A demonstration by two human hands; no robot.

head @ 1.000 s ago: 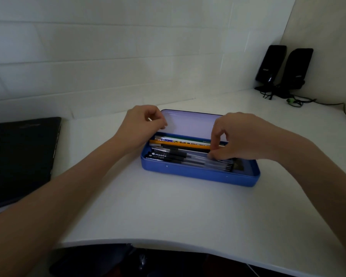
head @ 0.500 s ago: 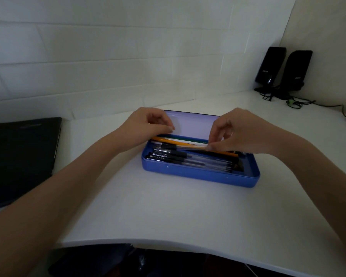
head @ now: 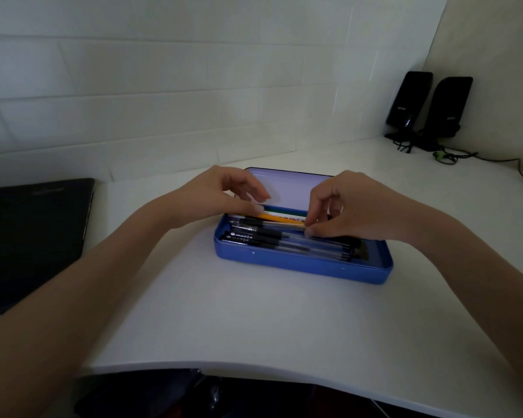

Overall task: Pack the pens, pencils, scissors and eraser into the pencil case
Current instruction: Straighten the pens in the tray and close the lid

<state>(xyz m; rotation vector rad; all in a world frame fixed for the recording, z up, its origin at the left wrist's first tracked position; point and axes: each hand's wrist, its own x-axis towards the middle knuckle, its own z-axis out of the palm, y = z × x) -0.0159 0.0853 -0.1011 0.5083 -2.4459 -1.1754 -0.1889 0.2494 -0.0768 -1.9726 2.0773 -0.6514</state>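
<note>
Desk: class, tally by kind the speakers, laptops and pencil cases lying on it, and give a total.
Speakers: 2
Laptop: 1
Pencil case: 1
Total: 4

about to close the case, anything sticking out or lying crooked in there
The orange pencil lies at a slant across the other pencils instead of parallel, held at its ends by the left hand and right hand. The black pens lie flat in the blue pencil case.
</note>
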